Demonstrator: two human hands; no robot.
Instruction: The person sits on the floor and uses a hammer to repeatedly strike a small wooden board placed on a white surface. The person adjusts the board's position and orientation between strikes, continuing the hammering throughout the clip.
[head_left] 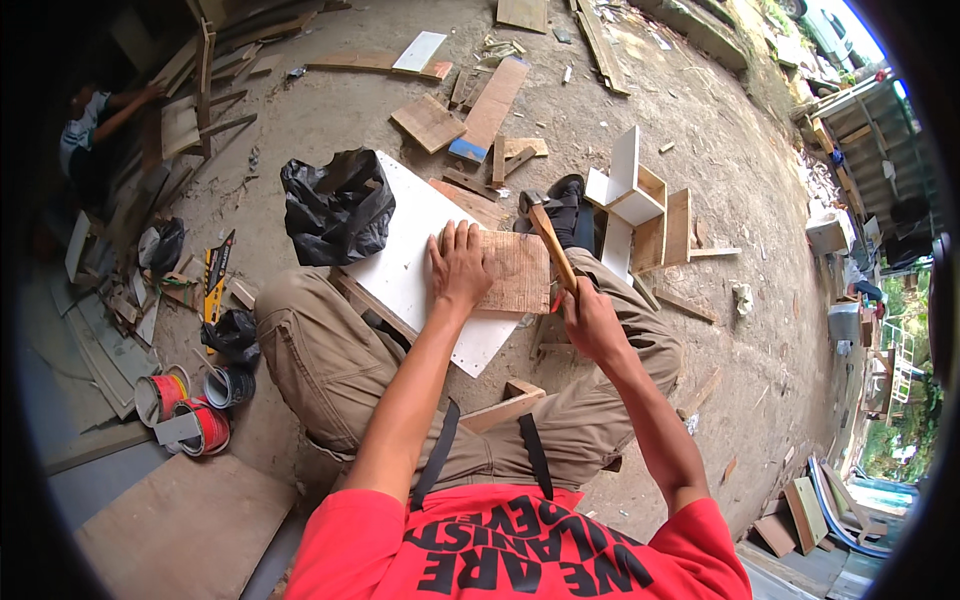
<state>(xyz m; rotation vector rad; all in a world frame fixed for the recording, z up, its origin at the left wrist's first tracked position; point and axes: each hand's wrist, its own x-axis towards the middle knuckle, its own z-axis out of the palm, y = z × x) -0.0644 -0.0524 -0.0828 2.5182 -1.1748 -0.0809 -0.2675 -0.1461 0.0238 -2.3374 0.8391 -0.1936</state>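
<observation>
My left hand lies flat with fingers stretched on a short brown wooden board, pressing it down on a white panel across my lap. In my right hand is a hammer, gripped by its wooden handle. Its metal head points away from me, just past the board's far right corner. Something small and red shows by my right fingers, too little of it to name. A crumpled black plastic bag rests on the panel's far left part.
Wood offcuts lie on the dirt floor ahead. At right stands a small assembly of joined boards. To my left are a yellow-handled handsaw and several red and dark cans. Another person works far left beside wooden pieces.
</observation>
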